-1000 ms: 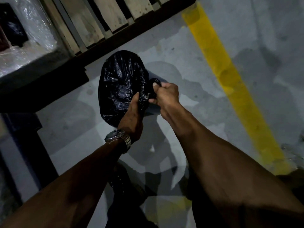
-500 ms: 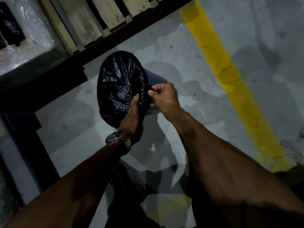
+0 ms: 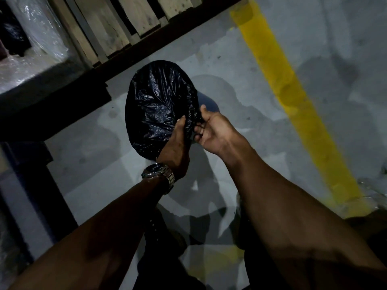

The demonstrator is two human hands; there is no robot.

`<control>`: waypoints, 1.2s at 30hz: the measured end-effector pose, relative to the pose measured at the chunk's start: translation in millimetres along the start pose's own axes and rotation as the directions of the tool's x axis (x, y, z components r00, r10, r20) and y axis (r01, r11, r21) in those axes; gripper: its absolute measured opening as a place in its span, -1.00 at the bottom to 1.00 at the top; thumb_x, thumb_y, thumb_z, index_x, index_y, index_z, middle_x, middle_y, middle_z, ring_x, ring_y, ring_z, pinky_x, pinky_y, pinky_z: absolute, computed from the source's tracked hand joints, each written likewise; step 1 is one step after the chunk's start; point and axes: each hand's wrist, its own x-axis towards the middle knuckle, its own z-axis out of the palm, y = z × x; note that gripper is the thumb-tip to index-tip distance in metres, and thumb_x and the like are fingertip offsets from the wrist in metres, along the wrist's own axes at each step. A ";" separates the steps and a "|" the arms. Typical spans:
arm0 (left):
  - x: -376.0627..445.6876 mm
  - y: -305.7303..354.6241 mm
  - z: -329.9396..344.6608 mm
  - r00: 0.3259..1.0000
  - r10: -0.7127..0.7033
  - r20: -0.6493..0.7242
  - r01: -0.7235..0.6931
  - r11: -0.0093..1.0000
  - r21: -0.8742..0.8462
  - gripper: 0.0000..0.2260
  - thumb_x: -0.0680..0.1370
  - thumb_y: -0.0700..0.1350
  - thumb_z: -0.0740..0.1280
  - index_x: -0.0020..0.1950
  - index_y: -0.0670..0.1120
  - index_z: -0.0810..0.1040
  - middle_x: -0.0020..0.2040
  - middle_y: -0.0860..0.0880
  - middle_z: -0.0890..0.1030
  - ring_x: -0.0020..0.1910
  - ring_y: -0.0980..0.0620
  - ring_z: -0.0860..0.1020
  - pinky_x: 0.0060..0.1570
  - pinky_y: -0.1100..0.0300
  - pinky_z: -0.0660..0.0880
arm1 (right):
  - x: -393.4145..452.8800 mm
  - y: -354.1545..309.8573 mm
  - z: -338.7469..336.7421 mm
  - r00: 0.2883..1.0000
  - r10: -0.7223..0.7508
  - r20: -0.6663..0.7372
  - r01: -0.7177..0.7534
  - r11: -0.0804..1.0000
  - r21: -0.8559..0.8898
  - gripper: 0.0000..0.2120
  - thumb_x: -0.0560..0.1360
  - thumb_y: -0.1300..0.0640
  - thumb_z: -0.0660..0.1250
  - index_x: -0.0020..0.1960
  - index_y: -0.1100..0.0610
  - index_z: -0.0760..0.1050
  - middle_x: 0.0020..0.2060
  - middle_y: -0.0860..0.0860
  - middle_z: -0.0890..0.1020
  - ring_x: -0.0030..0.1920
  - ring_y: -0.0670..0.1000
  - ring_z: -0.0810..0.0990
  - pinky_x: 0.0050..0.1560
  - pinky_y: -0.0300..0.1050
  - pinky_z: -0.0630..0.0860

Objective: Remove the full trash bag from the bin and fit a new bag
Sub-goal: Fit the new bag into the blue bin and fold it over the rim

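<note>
Two bare hands meet at the near right edge of a black trash bag (image 3: 160, 105) stretched over a round form, held above the grey concrete floor (image 3: 230, 65); whatever the plastic covers is hidden. Left hand (image 3: 174, 149), with a metal wristwatch (image 3: 160, 174), lies flat against the film, while the right hand (image 3: 211, 130) has its fingers loosely curled and pinching gathered plastic. Behind stand a wooden pallet (image 3: 117, 24) on a dark rack beam, clear-wrapped goods (image 3: 37, 38) cut off at left, and a yellow floor stripe (image 3: 293, 97) at right.
</note>
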 end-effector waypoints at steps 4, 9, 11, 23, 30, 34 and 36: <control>-7.6 6.3 -4.1 0.994 0.062 -0.085 -0.048 0.987 0.155 -0.37 0.59 -0.27 0.10 0.55 0.07 -0.12 0.55 -0.09 0.15 0.50 -0.06 0.21 0.45 0.08 0.21 | -1.2 -2.0 3.5 0.994 -0.060 -0.095 0.064 0.997 0.047 -0.78 0.59 0.02 0.27 -0.17 0.11 0.52 -0.47 -0.05 0.47 -0.49 -0.11 0.34 -0.49 -0.24 0.26; 0.0 4.0 2.5 0.992 0.122 -0.039 -0.111 0.971 0.212 -0.38 0.59 -0.24 0.11 0.55 0.06 -0.12 0.57 -0.05 0.10 0.53 0.01 0.13 0.51 0.10 0.09 | 0.9 -4.8 6.6 0.925 -0.178 -0.335 0.186 0.983 -0.007 -0.78 0.54 0.16 0.36 -0.25 0.19 0.44 -0.57 0.04 0.45 -0.61 -0.05 0.33 -0.61 -0.32 0.26; -2.0 6.9 5.1 0.991 0.134 -0.028 -0.123 0.961 0.249 -0.36 0.59 -0.26 0.12 0.55 0.03 -0.15 0.57 -0.05 0.04 0.54 0.02 0.06 0.48 0.23 -0.02 | 2.8 -2.5 6.0 0.885 -0.226 -0.408 0.217 0.974 -0.069 -0.72 0.50 0.14 0.40 -0.33 0.17 0.42 -0.50 0.07 0.50 -0.54 0.00 0.38 -0.57 -0.26 0.32; 0.9 33.5 23.3 0.990 0.096 0.108 -0.129 0.924 0.359 -0.23 0.52 -0.32 0.16 0.53 -0.04 -0.29 0.58 -0.01 -0.13 0.56 0.02 -0.06 0.53 0.09 0.00 | -17.2 -0.6 -11.0 0.861 -0.365 -0.355 0.301 0.927 -0.222 -0.73 0.52 0.05 0.38 -0.14 0.28 0.60 -0.25 0.12 0.68 -0.24 0.08 0.67 -0.23 -0.05 0.64; 7.3 24.0 39.8 0.962 0.048 0.270 -0.196 0.812 0.551 -0.31 0.50 -0.13 -0.02 0.50 0.10 -0.38 0.57 0.04 -0.25 0.55 -0.15 -0.02 0.44 -0.08 0.20 | -20.0 3.7 -49.2 0.876 -0.203 -0.437 0.143 0.976 -0.166 -0.82 0.53 0.07 0.36 -0.12 0.19 0.56 -0.10 0.08 0.65 -0.05 0.06 0.62 -0.01 -0.01 0.57; -1.4 27.8 58.9 0.953 -0.019 0.302 -0.174 0.780 0.601 -0.31 0.58 -0.04 0.13 0.51 0.15 -0.31 0.57 0.02 -0.18 0.52 -0.22 0.07 0.41 -0.13 0.23 | -23.3 18.9 -64.9 0.854 -0.195 -0.482 0.178 0.981 -0.081 -0.89 0.51 0.24 0.37 0.03 0.23 0.54 -0.05 0.13 0.65 -0.06 0.09 0.63 0.11 0.03 0.59; -1.6 21.2 65.5 0.941 -0.043 0.337 -0.187 0.763 0.619 -0.26 0.56 -0.06 0.17 0.50 0.17 -0.34 0.57 0.00 -0.17 0.52 -0.21 0.06 0.41 -0.13 0.23 | -25.0 23.6 -73.8 0.861 -0.187 -0.473 0.170 0.982 -0.080 -0.86 0.52 0.31 0.34 -0.21 0.17 0.53 -0.26 0.06 0.62 -0.22 0.04 0.60 -0.02 -0.04 0.59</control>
